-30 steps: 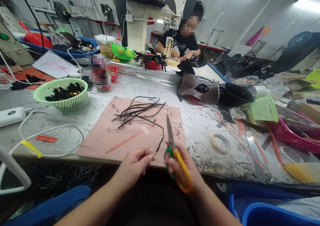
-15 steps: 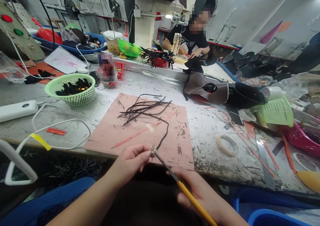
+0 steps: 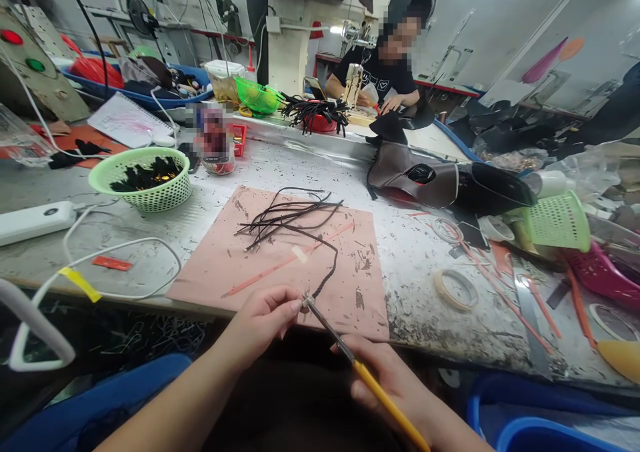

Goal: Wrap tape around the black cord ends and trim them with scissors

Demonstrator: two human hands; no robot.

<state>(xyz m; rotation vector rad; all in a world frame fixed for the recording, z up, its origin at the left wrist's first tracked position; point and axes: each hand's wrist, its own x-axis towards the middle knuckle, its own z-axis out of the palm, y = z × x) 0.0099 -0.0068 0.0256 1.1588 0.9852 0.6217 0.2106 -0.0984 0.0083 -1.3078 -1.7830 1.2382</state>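
Observation:
In the head view my left hand (image 3: 274,315) is closed, thumb and fingertips pinched at the near end of a black cord (image 3: 327,273). A small pale, shiny bit (image 3: 307,300) shows at the fingertips; its kind is too small to tell. My right hand (image 3: 387,379) is wrapped round a tool with a yellow handle and slim dark metal shaft (image 3: 383,392). The tip of that tool meets the cord end beside my left fingertips. From there the cord runs up to several loose black cords (image 3: 290,219) lying on a pink mat (image 3: 210,265).
A green basket (image 3: 175,189) of black pieces stands left, near a white cable (image 3: 145,240). Brown and black leather pieces (image 3: 390,175), a tape roll (image 3: 456,289) and a metal ruler (image 3: 531,325) lie right. Across the bench a person (image 3: 385,72) works at a sewing machine.
Both hands stay at the cord end. The yellow-handled tool and my right hand have shifted very slightly to the left; the cords on the mat lie the same.

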